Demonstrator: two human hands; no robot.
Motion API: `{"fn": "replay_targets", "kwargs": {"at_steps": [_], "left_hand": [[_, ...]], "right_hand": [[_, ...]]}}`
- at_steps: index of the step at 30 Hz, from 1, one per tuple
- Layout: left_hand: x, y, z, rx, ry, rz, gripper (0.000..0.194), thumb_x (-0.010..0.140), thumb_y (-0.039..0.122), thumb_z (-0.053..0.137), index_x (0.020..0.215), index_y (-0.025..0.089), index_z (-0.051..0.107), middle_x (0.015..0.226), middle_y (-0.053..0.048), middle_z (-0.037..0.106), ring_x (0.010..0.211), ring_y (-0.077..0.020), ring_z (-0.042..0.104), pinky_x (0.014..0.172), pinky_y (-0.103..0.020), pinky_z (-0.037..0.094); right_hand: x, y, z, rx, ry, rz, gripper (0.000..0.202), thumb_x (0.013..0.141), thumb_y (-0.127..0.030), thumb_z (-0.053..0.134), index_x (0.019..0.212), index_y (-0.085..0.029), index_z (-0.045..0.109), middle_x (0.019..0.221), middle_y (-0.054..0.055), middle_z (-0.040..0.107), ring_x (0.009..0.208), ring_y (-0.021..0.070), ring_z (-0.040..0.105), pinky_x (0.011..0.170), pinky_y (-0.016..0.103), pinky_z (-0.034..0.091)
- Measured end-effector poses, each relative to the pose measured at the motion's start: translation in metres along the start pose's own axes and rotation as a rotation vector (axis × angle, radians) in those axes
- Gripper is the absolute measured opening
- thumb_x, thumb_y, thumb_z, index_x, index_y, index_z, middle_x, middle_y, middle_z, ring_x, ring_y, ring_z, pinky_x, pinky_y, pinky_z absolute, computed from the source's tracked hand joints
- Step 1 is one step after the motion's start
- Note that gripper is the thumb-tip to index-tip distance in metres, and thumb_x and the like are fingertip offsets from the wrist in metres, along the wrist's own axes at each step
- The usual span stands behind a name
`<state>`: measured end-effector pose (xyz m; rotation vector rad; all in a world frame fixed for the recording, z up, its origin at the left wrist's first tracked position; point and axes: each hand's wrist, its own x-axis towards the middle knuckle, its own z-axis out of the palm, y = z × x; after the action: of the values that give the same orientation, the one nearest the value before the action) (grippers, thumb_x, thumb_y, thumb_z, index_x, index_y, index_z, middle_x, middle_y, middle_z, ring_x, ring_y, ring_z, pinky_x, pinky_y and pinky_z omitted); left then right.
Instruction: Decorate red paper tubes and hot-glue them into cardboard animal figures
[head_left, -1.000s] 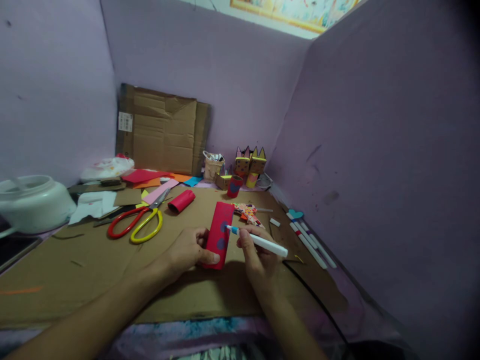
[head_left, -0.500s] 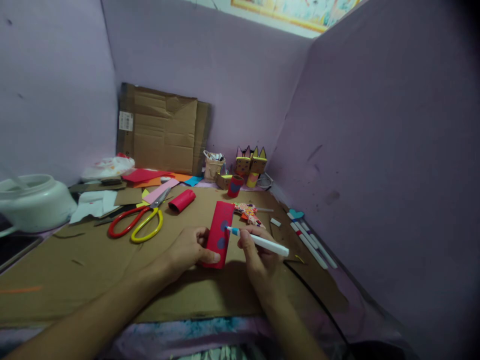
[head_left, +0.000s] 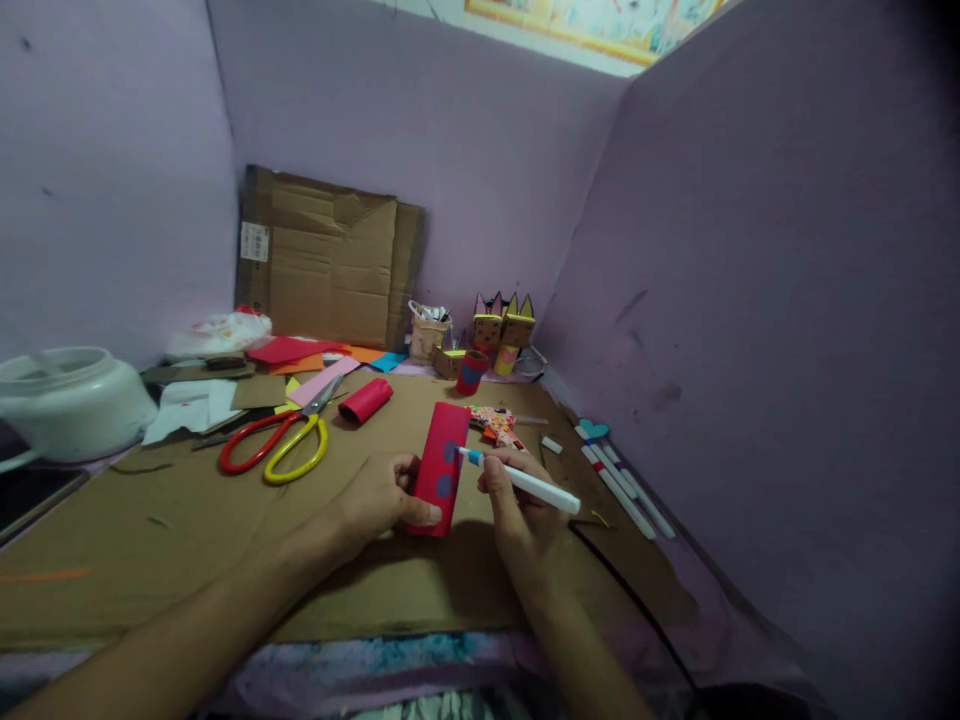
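Observation:
My left hand [head_left: 386,500] grips a flattish red piece [head_left: 435,470] at its lower left, thumb across its face. Blue-purple dots show on the red surface. Between the fingers of my right hand [head_left: 521,505] is a white marker [head_left: 544,490] with a blue band, its tip at the upper dot near the piece's right edge. Behind lies a red roll [head_left: 365,401], and farther back stands a red tube [head_left: 471,373] with a blue mark.
Scissors [head_left: 296,440] with red and yellow handles lie left, beside coloured paper [head_left: 322,385]. A white pot [head_left: 75,405] stands far left. Several markers [head_left: 619,490] lie right, near a black cable [head_left: 630,595]. Cardboard sheets [head_left: 326,260] lean at the back.
The marker tip has moved slightly right and up on the upper dot, which looks more filled. My left hand keeps its hold on the red piece.

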<state>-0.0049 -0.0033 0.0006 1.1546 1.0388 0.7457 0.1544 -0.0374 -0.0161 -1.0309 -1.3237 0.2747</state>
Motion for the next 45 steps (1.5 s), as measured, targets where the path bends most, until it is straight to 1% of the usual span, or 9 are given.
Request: {"fn": "replay_targets", "kwargs": {"at_steps": [3, 7, 15, 20, 25, 29, 34, 39, 45], "left_hand": [[0.0025, -0.0029, -0.0014, 0.005, -0.007, -0.002, 0.055, 0.038, 0.018, 0.077, 0.091, 0.012, 0.064, 0.074, -0.003, 0.07, 0.062, -0.015, 0.058, 0.058, -0.025, 0.042], [0.0018, -0.0016, -0.0012, -0.004, -0.017, 0.012, 0.052, 0.039, 0.018, 0.077, 0.089, 0.011, 0.064, 0.071, -0.002, 0.069, 0.061, -0.0138, 0.056, 0.057, -0.024, 0.041], [-0.0008, 0.0027, 0.0012, -0.029, -0.021, -0.004, 0.058, 0.038, 0.017, 0.077, 0.094, 0.011, 0.065, 0.076, -0.003, 0.07, 0.063, -0.0148, 0.058, 0.059, -0.024, 0.04], [-0.0013, 0.0036, 0.0018, 0.003, -0.005, -0.009, 0.056, 0.038, 0.019, 0.077, 0.091, 0.011, 0.064, 0.071, -0.003, 0.069, 0.059, -0.014, 0.055, 0.056, -0.024, 0.038], [0.0011, -0.0005, -0.0008, 0.016, -0.026, 0.006, 0.052, 0.04, 0.019, 0.077, 0.09, 0.013, 0.063, 0.072, -0.002, 0.068, 0.06, -0.0142, 0.055, 0.057, -0.024, 0.039], [0.0011, -0.0007, -0.0013, 0.018, -0.021, 0.001, 0.051, 0.04, 0.019, 0.077, 0.089, 0.013, 0.063, 0.07, -0.001, 0.067, 0.06, -0.0139, 0.055, 0.056, -0.024, 0.039], [-0.0028, 0.0039, 0.0008, 0.032, -0.008, -0.013, 0.052, 0.04, 0.018, 0.076, 0.09, 0.011, 0.063, 0.069, -0.002, 0.068, 0.059, -0.0136, 0.056, 0.055, -0.023, 0.038], [-0.0006, 0.0006, -0.0006, 0.02, -0.014, 0.007, 0.056, 0.041, 0.018, 0.076, 0.094, 0.011, 0.063, 0.072, -0.002, 0.068, 0.061, -0.0135, 0.056, 0.057, -0.023, 0.039], [0.0011, -0.0011, -0.0014, 0.015, -0.009, -0.003, 0.051, 0.04, 0.018, 0.077, 0.089, 0.012, 0.063, 0.075, -0.005, 0.07, 0.066, -0.0178, 0.06, 0.059, -0.026, 0.042]], "right_hand": [[0.0002, 0.0008, 0.0006, 0.006, 0.012, 0.002, 0.014, 0.087, -0.028, 0.055, 0.081, -0.019, 0.064, 0.063, -0.001, 0.059, 0.056, 0.0123, 0.056, 0.054, 0.025, 0.045], [-0.0003, 0.0012, -0.0001, -0.011, -0.001, 0.008, 0.016, 0.087, -0.029, 0.054, 0.08, -0.019, 0.064, 0.062, -0.001, 0.059, 0.057, 0.0127, 0.056, 0.055, 0.025, 0.045], [-0.0006, -0.0033, -0.001, -0.02, -0.022, 0.002, 0.016, 0.084, -0.027, 0.057, 0.073, -0.017, 0.063, 0.055, -0.003, 0.057, 0.049, 0.0106, 0.053, 0.048, 0.022, 0.041], [-0.0007, -0.0017, -0.0006, -0.022, -0.029, -0.015, 0.016, 0.085, -0.026, 0.057, 0.074, -0.017, 0.063, 0.056, -0.003, 0.056, 0.05, 0.0105, 0.053, 0.05, 0.022, 0.041], [-0.0003, 0.0, -0.0003, -0.01, 0.008, -0.024, 0.016, 0.086, -0.028, 0.056, 0.077, -0.018, 0.064, 0.06, -0.001, 0.059, 0.054, 0.0121, 0.055, 0.053, 0.025, 0.045], [0.0003, -0.0004, -0.0013, -0.025, -0.036, -0.011, 0.015, 0.087, -0.028, 0.055, 0.082, -0.019, 0.065, 0.066, 0.001, 0.062, 0.06, 0.0143, 0.059, 0.057, 0.027, 0.047], [-0.0001, 0.0015, -0.0002, -0.008, -0.013, -0.011, 0.013, 0.086, -0.028, 0.056, 0.083, -0.019, 0.066, 0.066, 0.001, 0.062, 0.059, 0.0138, 0.059, 0.056, 0.026, 0.047], [-0.0013, -0.0006, -0.0006, 0.012, -0.01, -0.014, 0.016, 0.086, -0.027, 0.057, 0.076, -0.018, 0.064, 0.059, -0.001, 0.058, 0.053, 0.0115, 0.054, 0.052, 0.024, 0.044], [-0.0012, -0.0035, -0.0024, 0.021, 0.086, 0.015, 0.019, 0.087, -0.03, 0.054, 0.076, -0.017, 0.063, 0.056, -0.002, 0.055, 0.053, 0.0123, 0.053, 0.052, 0.024, 0.042]]}}
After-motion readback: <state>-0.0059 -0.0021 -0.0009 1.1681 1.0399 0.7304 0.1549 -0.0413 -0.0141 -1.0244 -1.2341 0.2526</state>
